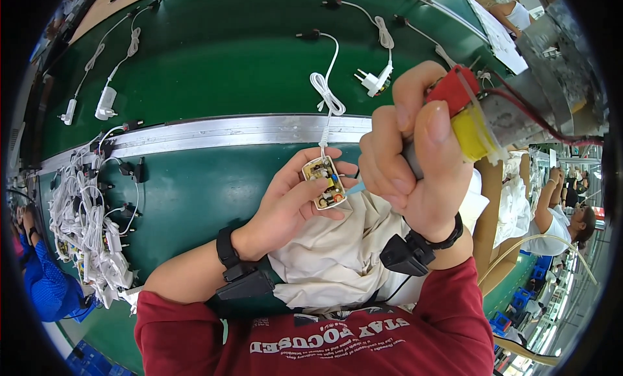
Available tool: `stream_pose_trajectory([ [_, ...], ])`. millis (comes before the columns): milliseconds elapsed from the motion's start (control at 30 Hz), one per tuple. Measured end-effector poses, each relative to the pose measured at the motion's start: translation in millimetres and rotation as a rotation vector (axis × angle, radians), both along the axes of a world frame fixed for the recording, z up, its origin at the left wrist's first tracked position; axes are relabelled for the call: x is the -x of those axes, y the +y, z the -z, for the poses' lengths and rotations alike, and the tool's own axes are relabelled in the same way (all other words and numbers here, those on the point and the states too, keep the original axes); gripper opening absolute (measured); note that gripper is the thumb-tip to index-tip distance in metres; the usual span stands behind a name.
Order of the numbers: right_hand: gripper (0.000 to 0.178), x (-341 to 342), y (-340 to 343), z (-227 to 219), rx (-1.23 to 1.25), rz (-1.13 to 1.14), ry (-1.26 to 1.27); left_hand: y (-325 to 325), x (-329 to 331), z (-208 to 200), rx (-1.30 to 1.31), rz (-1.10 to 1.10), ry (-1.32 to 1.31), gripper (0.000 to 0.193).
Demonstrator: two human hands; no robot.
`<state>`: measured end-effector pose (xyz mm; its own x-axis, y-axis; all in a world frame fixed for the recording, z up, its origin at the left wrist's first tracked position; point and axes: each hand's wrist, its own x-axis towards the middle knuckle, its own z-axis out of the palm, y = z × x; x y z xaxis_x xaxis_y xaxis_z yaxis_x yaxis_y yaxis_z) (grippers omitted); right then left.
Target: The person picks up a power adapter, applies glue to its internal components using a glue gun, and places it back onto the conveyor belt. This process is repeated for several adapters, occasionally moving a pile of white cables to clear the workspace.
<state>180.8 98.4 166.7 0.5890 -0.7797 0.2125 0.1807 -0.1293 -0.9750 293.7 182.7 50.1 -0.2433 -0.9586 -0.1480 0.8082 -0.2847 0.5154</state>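
My left hand (pixel 279 210) is closed around an opened power adapter (pixel 332 177), its thumb over the small components in the white shell. A white cable (pixel 326 94) runs from its far end to a coiled bundle on the bench. At the right, my raised right hand (pixel 418 155) grips what looks like a glue gun (pixel 513 126): a grey cylinder with a yellow band, wires and a red part by the fingertips. From beneath that hand a pale blue tapered tip (pixel 357 188) points at the adapter's near right edge. Whether the tip touches it, I cannot tell.
A metal rail (pixel 220 134) crosses the green bench (pixel 188 181). Beyond it lie several cabled adapters, including a white plug (pixel 375 82). White adapters and cables form a pile (pixel 87 214) at the left. A cream cloth (pixel 331 259) lies before me; a cardboard box (pixel 496 220) stands right.
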Motion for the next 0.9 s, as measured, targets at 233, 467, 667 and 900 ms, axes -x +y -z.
stream_pose_trajectory([
  [233, 0.038, 2, -3, 3, 0.012, -0.037, -0.012, -1, 0, -1, -0.018, 0.008, 0.001, 0.036],
  [467, 0.042, 2, 0, -5, -0.004, -0.018, 0.037, -4, 1, -5, -0.028, 0.037, 0.064, 0.039],
  [667, 0.042, 4, 1, 7, 0.069, -0.108, 0.034, -3, 1, -1, 0.028, 0.068, 0.276, 0.045],
  [900, 0.041, 4, 4, 4, -0.001, -0.121, 0.028, -2, 1, 0, 0.051, 0.082, 0.282, 0.049],
])
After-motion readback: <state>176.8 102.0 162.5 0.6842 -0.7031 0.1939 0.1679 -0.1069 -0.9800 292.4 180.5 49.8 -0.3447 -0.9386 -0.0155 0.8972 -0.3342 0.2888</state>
